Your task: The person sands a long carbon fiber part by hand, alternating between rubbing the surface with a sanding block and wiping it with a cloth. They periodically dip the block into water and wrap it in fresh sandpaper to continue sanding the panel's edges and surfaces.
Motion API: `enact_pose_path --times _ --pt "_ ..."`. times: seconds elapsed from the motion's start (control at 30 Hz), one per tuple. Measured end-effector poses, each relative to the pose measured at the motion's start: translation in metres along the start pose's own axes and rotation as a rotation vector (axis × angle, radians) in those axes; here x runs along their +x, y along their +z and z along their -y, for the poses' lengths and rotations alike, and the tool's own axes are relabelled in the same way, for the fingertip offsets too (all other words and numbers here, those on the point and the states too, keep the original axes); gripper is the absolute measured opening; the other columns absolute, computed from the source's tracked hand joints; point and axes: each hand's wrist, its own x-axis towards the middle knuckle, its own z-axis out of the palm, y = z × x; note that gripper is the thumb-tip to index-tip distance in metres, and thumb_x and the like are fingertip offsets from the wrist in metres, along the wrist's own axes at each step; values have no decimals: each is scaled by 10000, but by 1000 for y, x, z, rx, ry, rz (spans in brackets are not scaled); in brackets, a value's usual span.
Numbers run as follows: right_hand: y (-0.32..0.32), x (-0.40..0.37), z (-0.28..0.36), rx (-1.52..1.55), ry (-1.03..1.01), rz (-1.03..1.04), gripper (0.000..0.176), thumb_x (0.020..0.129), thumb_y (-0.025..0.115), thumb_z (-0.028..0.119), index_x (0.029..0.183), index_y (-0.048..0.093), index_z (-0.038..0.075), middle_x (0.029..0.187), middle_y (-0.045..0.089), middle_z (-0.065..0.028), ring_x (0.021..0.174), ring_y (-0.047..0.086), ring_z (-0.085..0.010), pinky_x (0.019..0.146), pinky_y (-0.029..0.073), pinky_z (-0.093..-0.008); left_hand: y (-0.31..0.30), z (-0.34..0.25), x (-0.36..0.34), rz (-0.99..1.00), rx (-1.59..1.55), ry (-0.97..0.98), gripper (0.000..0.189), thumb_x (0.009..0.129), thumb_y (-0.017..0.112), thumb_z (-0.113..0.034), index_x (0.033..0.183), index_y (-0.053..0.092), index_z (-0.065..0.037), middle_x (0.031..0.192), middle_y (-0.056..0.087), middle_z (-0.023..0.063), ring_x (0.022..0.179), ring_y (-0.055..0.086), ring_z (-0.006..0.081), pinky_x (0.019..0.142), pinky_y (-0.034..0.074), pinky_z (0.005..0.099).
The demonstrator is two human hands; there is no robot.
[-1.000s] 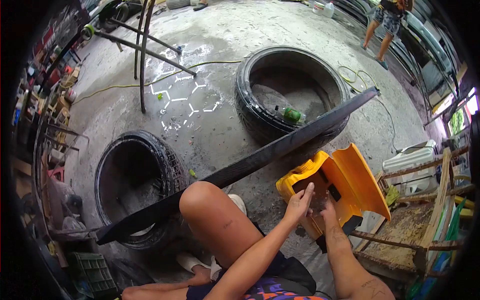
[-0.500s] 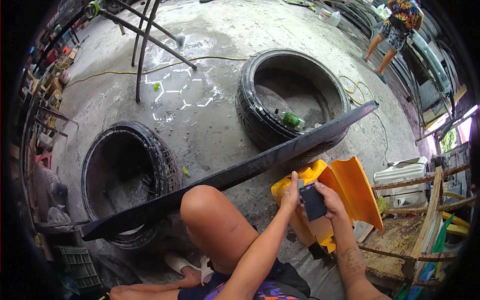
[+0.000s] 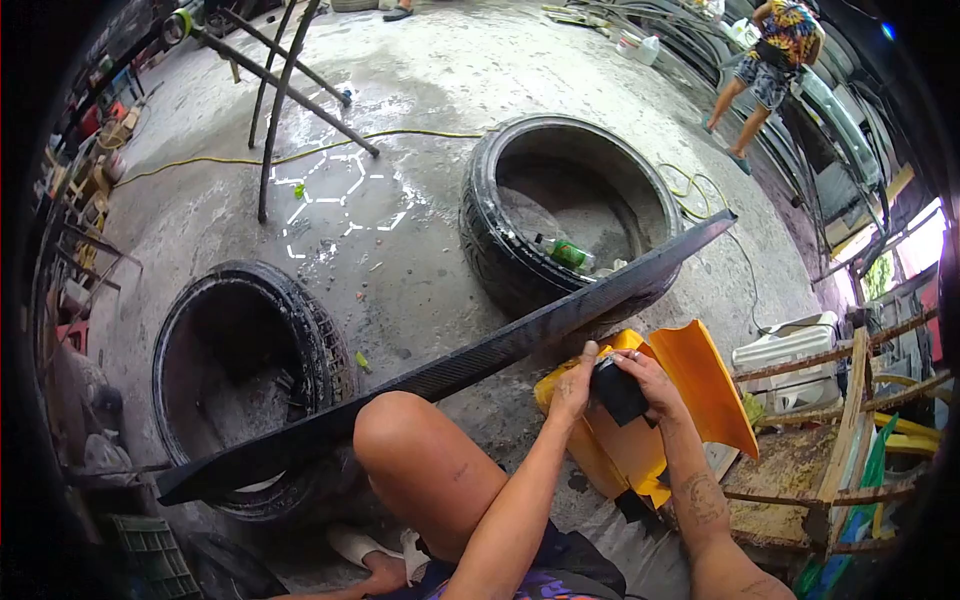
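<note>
A black, flat piece (image 3: 619, 393) is between my two hands, above a yellow container (image 3: 628, 452) cut open at the side. My right hand (image 3: 650, 380) has its fingers closed on the piece's upper right edge. My left hand (image 3: 574, 382) is closed at its left edge, thumb up; what its fingers grip is partly hidden. A long black patterned strip (image 3: 480, 356) slants across two tires, the left tire (image 3: 325, 350) and the right tire (image 3: 482, 215), beyond my knee.
A green bottle (image 3: 568, 254) lies inside the right tire. Metal stand legs (image 3: 275, 110) rise at upper left. A rusty rack (image 3: 850, 420) and a white container (image 3: 790, 350) are at right. Another person (image 3: 775, 60) stands at upper right.
My right hand's fingers have moved left over the top of the black piece, closer to my left hand. The view has shifted slightly, and another foot shows at the top.
</note>
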Motion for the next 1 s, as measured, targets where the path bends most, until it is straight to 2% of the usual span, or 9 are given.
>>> enact_pose_path --times 0.03,0.1,0.13,0.23,0.37,0.53,0.6,0.7,1.0 --pt "-6 3 -4 5 -5 -10 370 975 656 312 1174 610 4 999 700 -92 809 709 -175 722 593 -282 2 2 -3 10 6 1 535 973 618 -521 1121 720 -17 880 684 67 769 657 161 652 528 284" --pt "-20 10 -10 50 15 55 375 961 681 322 1172 616 19 998 697 -66 849 691 -142 720 571 -258 1 -1 -18 147 12 219 459 961 670 -440 1167 716 -32 970 694 52 865 643 135 757 504 245" --pt "-18 6 -4 53 9 48 375 961 681 322 1172 616 19 998 697 -66 849 691 -142 720 571 -258 -1 -14 -31 119 -16 182 384 954 698 -366 1155 710 -38 989 696 42 890 627 110 815 476 227" --pt "-6 -11 11 -66 29 25 398 930 729 266 1229 619 27 971 687 -35 840 670 -121 723 551 -242 -3 4 -13 137 -23 311 375 972 672 -364 1165 696 -42 981 698 39 866 629 106 795 486 234" --pt "-7 -16 7 -205 -148 -33 512 826 821 138 1291 629 47 959 684 -24 837 644 -100 765 518 -231 -5 5 -7 97 -65 325 404 987 646 -390 1162 685 -28 982 704 39 838 645 109 771 506 243" --pt "-6 -17 13 -199 -266 -22 531 768 850 66 1264 661 53 937 692 -22 838 638 -86 786 495 -232 -4 -10 -16 224 -295 52 453 1024 568 -445 1107 695 -19 995 717 40 828 677 113 751 541 258" --pt "-2 -19 21 -220 -283 -58 554 752 857 32 1262 643 6 883 673 -12 788 618 -76 735 482 -208 -5 -6 -12 249 -308 83 456 1029 558 -447 1114 695 -20 998 718 45 840 678 114 761 541 256" --pt "-1 -24 33 -310 -256 -63 513 755 862 68 1235 684 41 849 681 -3 765 625 -83 736 504 -244 -3 -1 -8 292 -350 96 467 1034 544 -452 1124 693 -18 1004 719 53 861 679 119 778 540 253" --pt "0 -28 41 -473 -205 -16 354 798 847 134 1101 750 -21 867 722 -15 743 632 -74 683 490 -216 -6 -30 -33 243 -489 24 525 1004 562 -519 1098 719 -26 1001 718 67 826 666 126 747 526 260"
